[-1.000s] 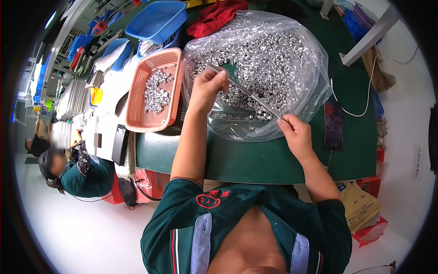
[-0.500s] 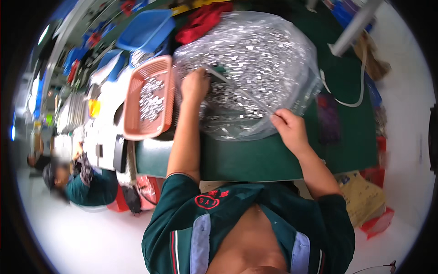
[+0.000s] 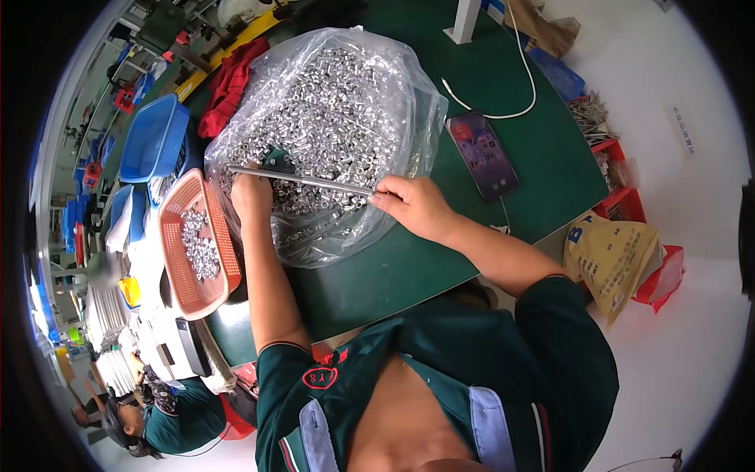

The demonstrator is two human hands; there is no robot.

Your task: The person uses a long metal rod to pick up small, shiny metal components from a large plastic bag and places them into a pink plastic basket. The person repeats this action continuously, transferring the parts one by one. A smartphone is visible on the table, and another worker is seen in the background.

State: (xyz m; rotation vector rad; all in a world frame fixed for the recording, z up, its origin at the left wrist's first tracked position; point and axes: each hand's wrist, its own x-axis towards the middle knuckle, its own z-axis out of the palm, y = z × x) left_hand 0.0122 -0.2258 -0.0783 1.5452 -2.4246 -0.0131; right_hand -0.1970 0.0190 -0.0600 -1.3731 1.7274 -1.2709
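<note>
A thin silver metal rod (image 3: pixel 314 182) spans the gap between my hands, sloping slightly down to the right. My right hand (image 3: pixel 417 208) pinches its right end between thumb and fingers. Around the left end, my left hand (image 3: pixel 252 193) has its fingers closed; the tip sticks out past them. Under the rod, a large clear plastic bag (image 3: pixel 417 118) lies spread open, heaped with small silver metal sleeves (image 3: pixel 338 98). A patch of green shows among the sleeves beside my left hand. Left of that arm, a pink plastic basket (image 3: pixel 171 236) holds a smaller pile of similar pieces.
A phone (image 3: pixel 484 155) and a white cable (image 3: pixel 528 94) lie right of the bag on the green table (image 3: pixel 362 295). Blue baskets (image 3: pixel 153 138) and red cloth (image 3: pixel 232 86) sit at the far left. A yellow sack (image 3: pixel 609 259) stands lower right; a co-worker (image 3: pixel 185 417) sits lower left.
The whole view has turned, shifting the bag and basket left and bringing the phone into clearer sight. Both hands stay on the rod, which now lies nearer to level in the picture.
</note>
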